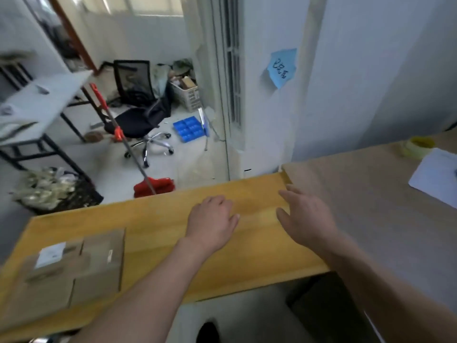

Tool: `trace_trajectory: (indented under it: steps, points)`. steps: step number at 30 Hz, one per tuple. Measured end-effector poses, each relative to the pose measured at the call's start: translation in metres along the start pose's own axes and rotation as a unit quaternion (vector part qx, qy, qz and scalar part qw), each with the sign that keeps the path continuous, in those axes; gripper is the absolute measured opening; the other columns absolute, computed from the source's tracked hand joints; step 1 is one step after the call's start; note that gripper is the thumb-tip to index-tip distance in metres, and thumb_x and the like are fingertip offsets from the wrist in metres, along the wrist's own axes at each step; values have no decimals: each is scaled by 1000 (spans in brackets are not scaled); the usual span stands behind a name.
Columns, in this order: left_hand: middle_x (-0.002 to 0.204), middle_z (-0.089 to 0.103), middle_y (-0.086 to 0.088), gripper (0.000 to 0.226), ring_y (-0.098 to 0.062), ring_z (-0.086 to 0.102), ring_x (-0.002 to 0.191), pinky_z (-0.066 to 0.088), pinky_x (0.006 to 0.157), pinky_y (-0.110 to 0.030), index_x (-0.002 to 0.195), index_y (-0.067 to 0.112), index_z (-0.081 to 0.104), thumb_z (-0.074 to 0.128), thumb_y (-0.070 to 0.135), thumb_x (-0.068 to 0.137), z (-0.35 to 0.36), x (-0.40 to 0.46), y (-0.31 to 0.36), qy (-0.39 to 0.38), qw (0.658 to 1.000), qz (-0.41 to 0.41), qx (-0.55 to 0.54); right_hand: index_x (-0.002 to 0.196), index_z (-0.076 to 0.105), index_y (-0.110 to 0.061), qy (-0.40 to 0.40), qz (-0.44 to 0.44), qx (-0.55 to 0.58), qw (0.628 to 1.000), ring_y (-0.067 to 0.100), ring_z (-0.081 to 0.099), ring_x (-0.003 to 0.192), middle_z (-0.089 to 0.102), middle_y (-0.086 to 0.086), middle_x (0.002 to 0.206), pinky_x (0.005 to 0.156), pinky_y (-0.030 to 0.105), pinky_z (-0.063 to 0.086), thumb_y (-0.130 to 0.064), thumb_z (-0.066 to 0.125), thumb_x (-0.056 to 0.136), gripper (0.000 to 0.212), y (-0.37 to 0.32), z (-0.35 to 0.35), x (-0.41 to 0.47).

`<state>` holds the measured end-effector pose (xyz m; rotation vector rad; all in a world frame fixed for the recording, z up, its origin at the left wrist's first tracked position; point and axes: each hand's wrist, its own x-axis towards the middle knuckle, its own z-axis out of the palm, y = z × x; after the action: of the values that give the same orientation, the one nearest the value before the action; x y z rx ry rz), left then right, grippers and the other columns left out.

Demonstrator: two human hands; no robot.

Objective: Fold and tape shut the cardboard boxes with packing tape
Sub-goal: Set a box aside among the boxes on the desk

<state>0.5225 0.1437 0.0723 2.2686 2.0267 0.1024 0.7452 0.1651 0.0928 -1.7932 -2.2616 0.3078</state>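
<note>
Right now, in the head view, both hands hang over the bare middle of the yellow wooden surface (153, 233) with nothing in them. The left hand (212, 221) lies palm down, fingers loosely curled toward the wood; whether it touches the top I cannot tell through the blur. The right hand (306, 219) is spread, fingers straight and apart, near the far right end of that surface, where it meets the paler brown surface (358, 194) beside it.

The flattened cardboard box (71, 271), with a white label (50, 253) on its upper flap, lies at the near left end of the yellow top, well apart from either grip and left of the left forearm. The roll of packing tape (418, 146), yellowish, sits on the far right of the brown surface next to a white sheet of paper (437, 177), well beyond the right hand.

Judging from this, the step in hand is fetching: neither box nor tape is taken up. It would go best if the left hand drew the box to the middle, where there is room to square it up, while the right hand reached for the tape. The flaps should be pressed flush before any tape goes on, and the box held down flat with one palm so it does not slide on the smooth wood.
</note>
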Motion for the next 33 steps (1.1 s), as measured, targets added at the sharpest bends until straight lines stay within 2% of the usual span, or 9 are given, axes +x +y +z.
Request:
trace_trajectory:
  steps: [3, 8, 13, 15, 17, 19, 22, 28, 33]
  points:
    - [137, 53, 0, 46, -22, 44, 128, 44, 101, -41, 131, 21, 54, 40, 49, 98, 3, -29, -54, 3, 999, -47, -18, 140, 50, -22, -19, -35, -3, 999, 25, 60, 116, 40, 0, 154, 88, 39, 53, -39, 53, 95, 48, -54, 20, 8]
    - [139, 52, 1, 46, -22, 44, 129, 44, 101, -40, 133, 21, 53, 40, 48, 98, 12, -74, -157, 2, 995, -99, -34, 129, 55, -21, -44, -68, -25, 996, 27, 64, 105, 46, -2, 148, 79, 42, 56, -39, 53, 94, 40, -153, 70, 25]
    - [141, 50, -1, 49, -23, 44, 130, 44, 102, -40, 133, 17, 54, 39, 48, 98, 26, -119, -268, -26, 990, -135, -40, 138, 51, -25, -88, -97, -24, 991, 26, 61, 113, 40, -1, 154, 83, 36, 52, -39, 55, 93, 47, -262, 136, 40]
    - [134, 54, 1, 44, -22, 49, 122, 46, 97, -38, 126, 19, 57, 41, 48, 97, 29, -137, -307, -25, 987, -149, -52, 138, 52, -25, -108, -111, -25, 988, 25, 63, 109, 40, 0, 154, 81, 35, 52, -39, 55, 94, 46, -304, 162, 43]
    - [123, 56, 4, 35, -21, 51, 115, 46, 90, -36, 118, 23, 58, 43, 46, 96, 32, -153, -342, -24, 986, -156, -60, 138, 52, -26, -125, -117, -16, 985, 24, 61, 115, 40, -2, 154, 82, 35, 53, -39, 55, 93, 46, -340, 185, 43]
    - [124, 55, 6, 34, -20, 50, 118, 45, 94, -37, 120, 25, 55, 43, 45, 96, 35, -164, -372, -33, 983, -165, -67, 139, 51, -28, -140, -124, -14, 982, 23, 59, 119, 39, -5, 155, 83, 35, 52, -40, 53, 93, 47, -370, 205, 44]
    - [130, 54, 5, 37, -19, 46, 124, 41, 102, -38, 121, 24, 57, 43, 47, 96, 41, -177, -408, -44, 980, -182, -66, 138, 50, -29, -173, -136, -20, 975, 23, 60, 118, 38, -6, 155, 84, 36, 52, -41, 51, 92, 47, -405, 229, 45]
    - [134, 53, 4, 41, -19, 44, 126, 39, 102, -38, 123, 23, 58, 42, 48, 95, 53, -192, -454, -57, 972, -219, -59, 130, 54, -24, -228, -153, -43, 960, 28, 58, 117, 40, 3, 153, 83, 38, 54, -38, 51, 92, 40, -438, 264, 47]
    - [140, 47, 4, 45, -18, 39, 131, 39, 102, -40, 127, 22, 56, 45, 51, 94, 66, -193, -473, -85, 970, -223, -49, 141, 43, -25, -286, -133, -42, 948, 26, 50, 126, 37, 8, 152, 92, 37, 49, -35, 54, 88, 55, -443, 287, 43]
